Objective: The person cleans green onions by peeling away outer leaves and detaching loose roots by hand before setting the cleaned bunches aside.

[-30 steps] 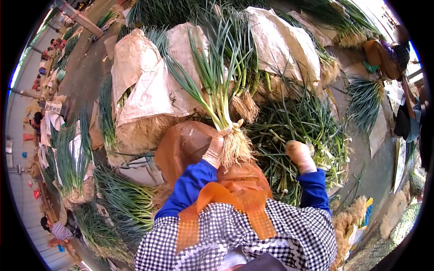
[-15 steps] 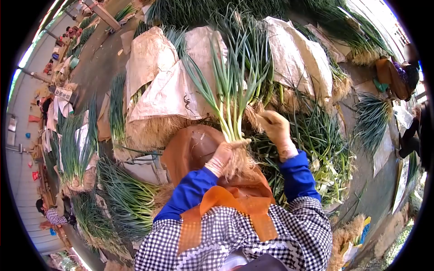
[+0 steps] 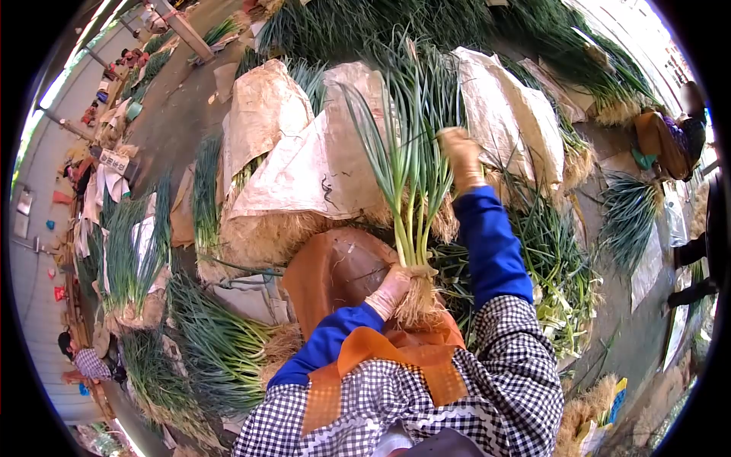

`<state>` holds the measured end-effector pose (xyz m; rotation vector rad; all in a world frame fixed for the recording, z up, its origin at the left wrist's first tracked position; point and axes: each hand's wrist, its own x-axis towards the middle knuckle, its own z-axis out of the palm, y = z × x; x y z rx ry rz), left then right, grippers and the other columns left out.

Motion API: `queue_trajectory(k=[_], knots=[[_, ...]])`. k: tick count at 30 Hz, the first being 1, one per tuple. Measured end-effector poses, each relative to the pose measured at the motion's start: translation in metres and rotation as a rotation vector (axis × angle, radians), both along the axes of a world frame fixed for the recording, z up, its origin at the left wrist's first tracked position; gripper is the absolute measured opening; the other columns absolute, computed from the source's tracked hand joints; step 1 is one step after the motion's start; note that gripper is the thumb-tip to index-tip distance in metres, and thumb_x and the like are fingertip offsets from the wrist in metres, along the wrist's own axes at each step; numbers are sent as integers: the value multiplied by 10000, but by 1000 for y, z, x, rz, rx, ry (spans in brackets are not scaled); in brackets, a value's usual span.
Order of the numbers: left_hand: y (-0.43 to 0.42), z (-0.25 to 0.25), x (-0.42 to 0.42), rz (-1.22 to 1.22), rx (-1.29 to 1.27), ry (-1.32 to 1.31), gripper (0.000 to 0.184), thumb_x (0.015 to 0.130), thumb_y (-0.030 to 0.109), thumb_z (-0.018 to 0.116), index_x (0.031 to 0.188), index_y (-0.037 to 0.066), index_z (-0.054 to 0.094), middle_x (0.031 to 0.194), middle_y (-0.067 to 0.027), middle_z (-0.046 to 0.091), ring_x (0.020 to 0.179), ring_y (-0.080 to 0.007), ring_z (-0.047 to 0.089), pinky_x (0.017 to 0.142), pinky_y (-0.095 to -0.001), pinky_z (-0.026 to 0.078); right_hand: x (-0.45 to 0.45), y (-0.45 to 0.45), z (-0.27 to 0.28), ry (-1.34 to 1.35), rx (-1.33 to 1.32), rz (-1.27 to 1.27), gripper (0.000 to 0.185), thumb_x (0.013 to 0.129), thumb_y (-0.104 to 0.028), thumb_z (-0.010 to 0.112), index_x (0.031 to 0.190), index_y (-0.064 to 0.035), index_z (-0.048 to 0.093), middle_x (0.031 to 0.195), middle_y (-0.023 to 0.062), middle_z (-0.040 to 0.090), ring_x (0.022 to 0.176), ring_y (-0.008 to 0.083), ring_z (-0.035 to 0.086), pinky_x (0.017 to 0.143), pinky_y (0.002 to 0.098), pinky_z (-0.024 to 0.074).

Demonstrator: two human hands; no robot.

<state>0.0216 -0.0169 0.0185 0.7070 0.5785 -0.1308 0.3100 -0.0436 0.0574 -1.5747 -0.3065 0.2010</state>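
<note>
My left hand (image 3: pixel 391 291) is closed round the lower stalks of a bunch of green onions (image 3: pixel 412 228), just above their shaggy, pale roots. The bunch stands upright over my lap, its long leaves fanning out away from me. My right hand (image 3: pixel 462 156) is stretched forward beside the leaves, its gloved fingers curled. Whatever may be in those fingers is hidden. Behind the held bunch lies a pile of more green onions (image 3: pixel 426 84), partly blocked from sight. A brown apron (image 3: pixel 335 263) covers my knees.
Pale sacking (image 3: pixel 304 171) covers onion bundles ahead. Loose leaves and trimmings (image 3: pixel 560 282) heap up at my right. More onions (image 3: pixel 217 343) lie at my left. Another person (image 3: pixel 670 137) sits at the far right, and dark-clad legs (image 3: pixel 693 274) show at the right edge.
My right hand has moved forward, from beside the stalks up to the leaves. The bunch in my left hand looks fuller and sits slightly lower and further right in view.
</note>
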Motion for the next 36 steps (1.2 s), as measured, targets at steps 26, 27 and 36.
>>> queue_trajectory(k=[26, 27, 36], knots=[[101, 49, 11, 328, -100, -413, 466, 726, 35, 591, 1165, -4, 440, 928, -115, 601, 848, -182, 570, 772, -283, 487, 5, -20, -94, -77, -796, -60, 221, 796, -282, 640, 874, -77, 618, 714, 70, 654, 619, 167, 618, 650, 296, 490], [97, 42, 7, 334, -107, -413, 466, 726, 35, 591, 1165, -4, 440, 928, -115, 601, 848, -182, 570, 772, -283, 487, 5, -31, -74, 102, -593, -22, 186, 807, -244, 646, 865, -70, 610, 672, 58, 627, 617, 135, 598, 627, 273, 487], [-12, -10, 21, 42, -147, -124, 273, 776, 5, 616, 1039, 11, 543, 892, -37, 578, 786, -132, 582, 742, -236, 479, -125, -64, -24, 474, -192, 236, 350, 861, -327, 604, 948, 11, 622, 713, 29, 602, 621, 119, 525, 582, 264, 448]])
